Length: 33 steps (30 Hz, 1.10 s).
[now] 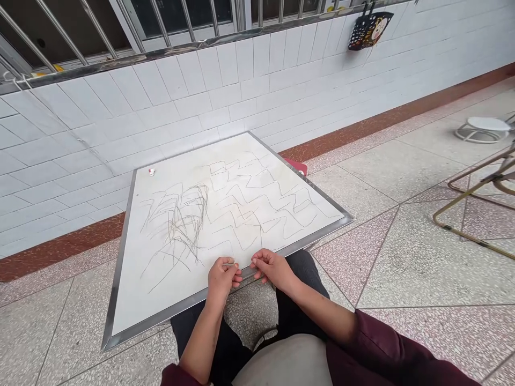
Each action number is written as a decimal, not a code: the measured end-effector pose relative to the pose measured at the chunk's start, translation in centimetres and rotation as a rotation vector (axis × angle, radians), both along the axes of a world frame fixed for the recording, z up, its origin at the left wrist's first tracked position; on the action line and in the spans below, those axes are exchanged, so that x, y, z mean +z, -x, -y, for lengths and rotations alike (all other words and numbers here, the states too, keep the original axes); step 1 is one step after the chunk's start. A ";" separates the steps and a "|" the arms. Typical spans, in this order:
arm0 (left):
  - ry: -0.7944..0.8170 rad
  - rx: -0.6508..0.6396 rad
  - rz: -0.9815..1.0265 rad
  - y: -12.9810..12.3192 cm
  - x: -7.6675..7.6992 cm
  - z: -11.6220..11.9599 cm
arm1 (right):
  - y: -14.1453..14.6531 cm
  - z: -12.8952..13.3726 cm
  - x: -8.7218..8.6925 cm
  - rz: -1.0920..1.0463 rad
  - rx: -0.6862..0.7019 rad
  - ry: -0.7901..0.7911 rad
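Head view: a thin pale strand [229, 264] is pinched in the curled left hand [221, 280], just over the near edge of a metal-framed whiteboard [132, 300]. The half-curled right hand [273, 269] is held beside it, nothing visibly gripped, with open scribbled board beyond.

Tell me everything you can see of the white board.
The white board is a panel in a thin silver metal frame, slanting from the person's lap toward the tiled wall. Thin dark lines mark it: zigzag rows at right, a tangled scribble at left. A small red-and-white object sits near the far corner; the left hand and right hand rest at its near edge.
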<state>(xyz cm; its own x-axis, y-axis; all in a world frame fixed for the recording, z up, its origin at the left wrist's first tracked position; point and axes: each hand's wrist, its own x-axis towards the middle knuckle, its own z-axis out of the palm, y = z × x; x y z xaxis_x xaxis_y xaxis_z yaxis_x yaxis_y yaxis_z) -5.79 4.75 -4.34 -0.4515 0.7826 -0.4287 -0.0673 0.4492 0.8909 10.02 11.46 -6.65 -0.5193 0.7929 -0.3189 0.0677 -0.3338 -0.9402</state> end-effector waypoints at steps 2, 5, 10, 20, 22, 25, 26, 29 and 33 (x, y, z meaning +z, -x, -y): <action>0.000 -0.002 -0.003 0.0 0.0 0.0 | 0.1 -0.4 0.1 0.054 0.019 -0.039; 0.005 -0.004 -0.014 0.1 -0.3 -0.1 | 0.1 -0.6 -0.1 0.151 0.063 -0.108; -0.004 -0.010 -0.068 0.2 -1.1 0.0 | 0.0 -0.9 -0.8 0.257 0.100 -0.206; -0.186 -0.019 -0.421 1.4 -1.2 3.3 | 0.1 -1.2 -0.4 0.318 0.108 -0.238; -0.240 0.004 -0.541 2.7 -0.5 3.9 | 0.1 -1.2 -0.2 0.334 0.110 -0.286; -0.308 0.005 -0.695 4.9 0.3 4.1 | 0.2 -1.5 0.0 0.373 0.115 -0.331; -0.325 -0.018 -0.772 5.6 0.5 4.0 | 0.1 -1.6 0.0 0.393 0.122 -0.341; -0.358 -0.098 -1.042 7.4 0.1 3.9 | -0.1 -2.0 -0.2 0.463 0.145 -0.393; -0.361 0.013 -1.181 9.0 -1.2 5.2 | -0.6 -2.4 -0.1 0.583 0.174 -0.568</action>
